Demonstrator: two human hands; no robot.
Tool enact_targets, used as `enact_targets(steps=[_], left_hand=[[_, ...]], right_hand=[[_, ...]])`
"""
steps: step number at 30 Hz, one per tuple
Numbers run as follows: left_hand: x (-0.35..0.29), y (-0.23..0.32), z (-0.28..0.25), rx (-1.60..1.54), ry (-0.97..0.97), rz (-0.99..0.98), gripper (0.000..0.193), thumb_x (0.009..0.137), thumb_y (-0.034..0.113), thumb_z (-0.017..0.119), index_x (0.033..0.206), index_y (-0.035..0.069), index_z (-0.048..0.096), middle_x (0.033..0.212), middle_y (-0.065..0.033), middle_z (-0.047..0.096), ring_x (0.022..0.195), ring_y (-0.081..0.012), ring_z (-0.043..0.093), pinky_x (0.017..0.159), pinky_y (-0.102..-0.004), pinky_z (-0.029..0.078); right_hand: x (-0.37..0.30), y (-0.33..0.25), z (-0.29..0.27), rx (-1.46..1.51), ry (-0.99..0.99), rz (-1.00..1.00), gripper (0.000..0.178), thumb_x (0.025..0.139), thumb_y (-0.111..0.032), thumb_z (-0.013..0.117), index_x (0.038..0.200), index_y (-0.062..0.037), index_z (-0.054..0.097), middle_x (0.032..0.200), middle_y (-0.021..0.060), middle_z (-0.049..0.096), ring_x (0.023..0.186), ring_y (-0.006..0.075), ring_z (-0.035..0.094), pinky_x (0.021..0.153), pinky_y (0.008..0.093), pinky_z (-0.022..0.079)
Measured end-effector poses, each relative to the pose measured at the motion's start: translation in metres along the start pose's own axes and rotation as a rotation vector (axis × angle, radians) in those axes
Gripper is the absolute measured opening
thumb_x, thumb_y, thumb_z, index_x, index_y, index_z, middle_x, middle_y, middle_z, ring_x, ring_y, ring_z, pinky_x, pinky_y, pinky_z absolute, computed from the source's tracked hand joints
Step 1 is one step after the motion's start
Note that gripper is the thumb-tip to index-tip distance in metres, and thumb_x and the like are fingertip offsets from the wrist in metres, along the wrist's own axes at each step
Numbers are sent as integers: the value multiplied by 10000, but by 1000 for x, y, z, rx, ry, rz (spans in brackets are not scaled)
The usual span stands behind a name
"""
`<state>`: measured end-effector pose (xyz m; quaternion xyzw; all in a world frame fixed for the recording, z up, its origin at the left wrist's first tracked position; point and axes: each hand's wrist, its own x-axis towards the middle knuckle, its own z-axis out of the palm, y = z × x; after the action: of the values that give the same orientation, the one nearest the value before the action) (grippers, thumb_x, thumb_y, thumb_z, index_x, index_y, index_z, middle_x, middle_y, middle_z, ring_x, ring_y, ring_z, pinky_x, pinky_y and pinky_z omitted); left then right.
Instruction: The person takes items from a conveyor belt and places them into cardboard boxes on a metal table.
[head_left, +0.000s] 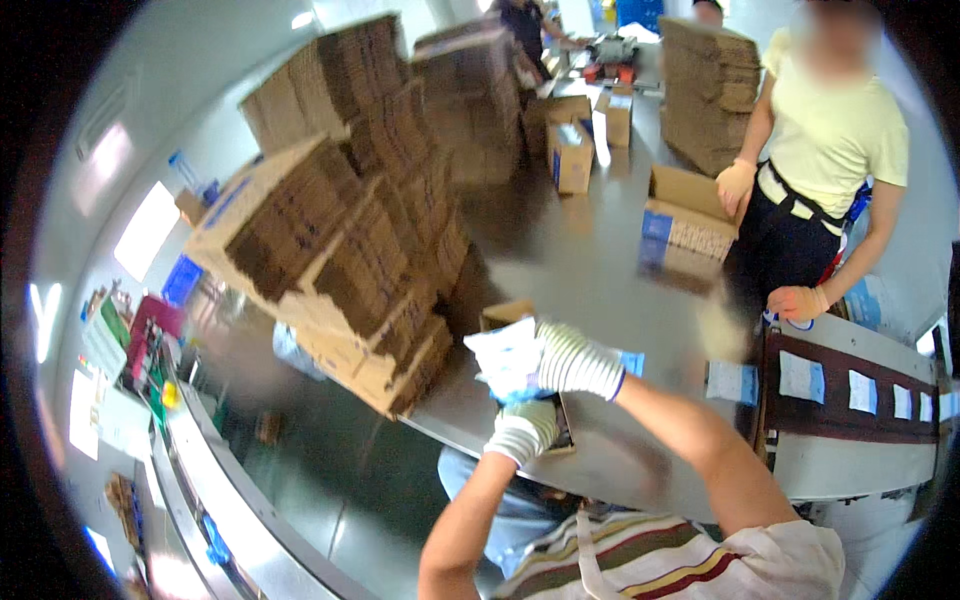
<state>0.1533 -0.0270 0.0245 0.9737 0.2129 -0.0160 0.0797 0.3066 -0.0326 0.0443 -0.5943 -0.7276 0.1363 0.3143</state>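
My right hand [580,362], in a white-and-grey striped glove, grips a small stack of white-and-blue packets [505,352] near the table's front edge. Below it my left hand [526,430], gloved alike, is closed at the packets' lower blue end; part of its fingers is hidden. Under and behind both hands stands an open cardboard box [507,314], mostly covered by them and the packets. A blue packet [631,363] shows just beyond my right wrist.
Tall piles of flattened cardboard [370,250] rise at the left of the metal table [570,245]. To the right, a conveyor belt [835,392] carries several packets. A co-worker [840,130] in orange gloves stands by an open carton [690,225]. More boxes [571,160] stand farther back.
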Motion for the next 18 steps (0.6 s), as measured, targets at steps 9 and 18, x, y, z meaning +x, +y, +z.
enact_targets(steps=[9,18], left_hand=[[1,29,-77,-161,227,24,293,851,339,536,799,67,632,736,-182,627,701,-352,623,629,-447,501],[83,-55,-3,276,-32,20,349,842,313,505,1036,48,622,1061,-166,630,997,-328,598,887,-445,447]], right_hand=[[-19,-7,-34,-604,-551,271,652,708,-510,665,1207,-105,554,1249,103,545,1241,282,413,1085,563,159],[-80,-35,-65,-71,319,118,499,727,-412,712,1029,-39,576,1096,178,572,1074,343,524,930,441,418]])
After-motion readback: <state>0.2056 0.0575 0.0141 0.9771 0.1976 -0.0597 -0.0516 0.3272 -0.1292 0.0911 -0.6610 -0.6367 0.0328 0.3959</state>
